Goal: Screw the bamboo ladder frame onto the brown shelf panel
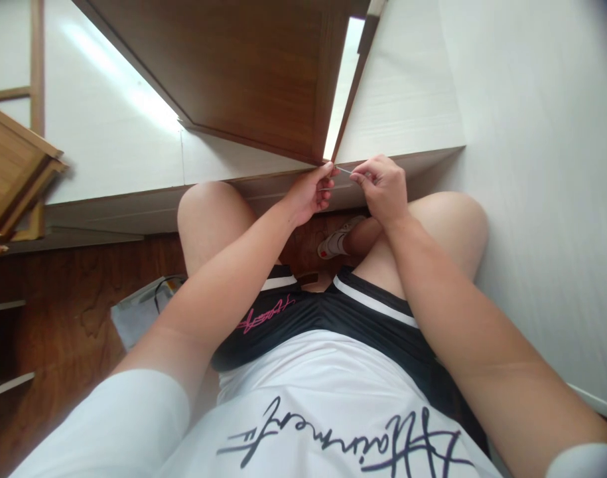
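My right hand pinches a thin metal rod between thumb and fingertips. The rod points left toward my left hand, and its far end meets the spot by that hand's fingertips. My left hand is closed, its thumb at the lower corner of a brown wooden panel; what its fingers hold there is too small to make out. A narrow wooden strip runs down to the same corner, with a bright gap between it and the panel. The panel leans over a pale ledge.
At the left, a wooden frame piece rests on the pale surface. A grey-white bag lies on the brown wood floor beside my leg. A pale wall rises close on the right. My knees flank my hands.
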Demonstrator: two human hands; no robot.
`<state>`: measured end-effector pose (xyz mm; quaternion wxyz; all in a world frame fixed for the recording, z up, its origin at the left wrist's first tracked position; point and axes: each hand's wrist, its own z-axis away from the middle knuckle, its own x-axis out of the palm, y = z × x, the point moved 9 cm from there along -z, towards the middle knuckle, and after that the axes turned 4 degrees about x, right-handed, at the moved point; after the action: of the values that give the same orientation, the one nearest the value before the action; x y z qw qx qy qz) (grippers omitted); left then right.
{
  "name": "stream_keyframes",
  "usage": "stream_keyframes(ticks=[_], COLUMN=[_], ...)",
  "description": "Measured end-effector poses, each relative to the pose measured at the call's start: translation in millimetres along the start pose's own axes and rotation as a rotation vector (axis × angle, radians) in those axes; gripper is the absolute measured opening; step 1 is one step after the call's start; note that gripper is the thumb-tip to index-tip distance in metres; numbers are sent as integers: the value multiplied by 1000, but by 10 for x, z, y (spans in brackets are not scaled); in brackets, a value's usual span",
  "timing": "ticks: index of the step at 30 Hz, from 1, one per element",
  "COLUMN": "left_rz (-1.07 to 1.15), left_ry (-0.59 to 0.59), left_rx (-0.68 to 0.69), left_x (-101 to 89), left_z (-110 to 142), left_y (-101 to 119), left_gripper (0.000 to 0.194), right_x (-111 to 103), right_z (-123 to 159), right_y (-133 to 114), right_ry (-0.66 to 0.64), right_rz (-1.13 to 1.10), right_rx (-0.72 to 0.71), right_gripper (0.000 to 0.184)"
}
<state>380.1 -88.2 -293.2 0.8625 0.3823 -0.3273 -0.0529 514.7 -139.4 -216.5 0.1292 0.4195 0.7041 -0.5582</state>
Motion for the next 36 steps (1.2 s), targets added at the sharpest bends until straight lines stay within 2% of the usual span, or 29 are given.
stream_keyframes(ticks=[5, 11, 17, 22, 26, 30, 36], left_rz=[-6, -24, -68, -78, -16, 9, -94], left_ry=[-2, 14, 11, 8, 65, 75, 31], left_rx=[8, 7, 19, 8, -37, -39, 0], left_x=[-5, -42, -17, -18, -71, -70, -51], left_z=[-11, -56, -45, -68, -86, -91, -115], left_y=[-2, -32, -16, -26, -73, -84, -63], left_gripper=[27, 26, 30, 30, 7, 25, 11], right_x=[15, 146, 259, 243, 198, 162, 140], right_z=[15, 65, 103, 89, 68, 50, 49], right_y=[61, 268, 370, 403, 380, 327, 308], right_ry=[17, -28, -107, -73, -41, -19, -18], right_rz=[-68, -235, -351, -354, -370, -391, -329], right_rx=[55, 242, 355, 368, 350, 314, 319], right_gripper=[22, 34, 39, 37, 29, 23, 12])
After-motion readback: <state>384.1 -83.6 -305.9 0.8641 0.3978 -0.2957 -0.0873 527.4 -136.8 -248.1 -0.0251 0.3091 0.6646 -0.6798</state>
